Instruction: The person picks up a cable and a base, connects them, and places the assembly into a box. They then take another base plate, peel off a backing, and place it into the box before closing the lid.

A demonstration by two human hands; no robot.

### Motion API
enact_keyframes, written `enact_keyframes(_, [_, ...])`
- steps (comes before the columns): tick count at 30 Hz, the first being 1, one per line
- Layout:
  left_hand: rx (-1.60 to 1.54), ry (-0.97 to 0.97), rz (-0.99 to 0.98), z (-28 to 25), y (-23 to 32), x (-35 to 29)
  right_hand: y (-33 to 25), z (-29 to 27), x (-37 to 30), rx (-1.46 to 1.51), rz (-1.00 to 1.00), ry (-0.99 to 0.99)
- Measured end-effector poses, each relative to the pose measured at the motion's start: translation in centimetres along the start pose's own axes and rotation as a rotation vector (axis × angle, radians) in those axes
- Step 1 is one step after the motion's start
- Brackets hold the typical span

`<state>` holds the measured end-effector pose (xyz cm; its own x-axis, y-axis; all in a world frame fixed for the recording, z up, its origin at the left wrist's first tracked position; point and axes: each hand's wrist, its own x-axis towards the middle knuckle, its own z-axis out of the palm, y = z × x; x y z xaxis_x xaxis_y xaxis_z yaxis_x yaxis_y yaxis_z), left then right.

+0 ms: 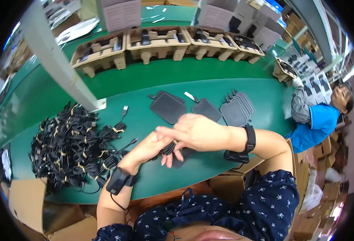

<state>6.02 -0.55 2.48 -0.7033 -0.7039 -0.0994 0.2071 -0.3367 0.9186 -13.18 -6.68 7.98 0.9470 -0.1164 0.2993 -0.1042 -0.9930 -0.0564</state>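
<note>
My left hand [148, 148] and my right hand [201, 131] meet over the near middle of the green table. Between them is a small black coiled cable [168, 149], with the fingers of both hands closed about it. The right hand crosses over the left and hides part of the coil. Under the hands lies a dark flat rectangular piece [183, 158], partly covered. Just beyond are flat black pouches: one [168, 107] at left, one with a white tab [206, 109] in the middle, and an overlapping stack [238, 108] at right.
At left is a large heap of tied black cables [70, 146]. A grey metal post [60, 60] rises beside it. Several cardboard trays [159, 50] with black devices line the raised green shelf. An open carton [28, 201] stands at lower left. A co-worker [319, 120] in blue handles a tray at right.
</note>
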Motion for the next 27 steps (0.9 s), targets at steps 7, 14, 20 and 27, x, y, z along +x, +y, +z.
enact_keyframes(7, [-0.04, 0.32, 0.138, -0.6, -1.2, 0.8, 1.9, -1.3, -1.3, 0.038, 0.258, -0.04])
enact_keyframes(14, [0.051, 0.484, 0.167, -2.0, -0.6, 0.9, 18.5, -8.7, -6.2, -0.192, 0.986, 0.674])
enact_keyframes(20, [0.01, 0.524, 0.122, -2.0, -0.5, 0.8, 31.4, -13.7, -12.1, -0.361, 1.39, 0.63])
enact_keyframes(27, [-0.012, 0.575, 0.09, -2.2, -0.3, 0.5, 39.9, -12.1, -13.4, -0.372, 1.519, 0.284])
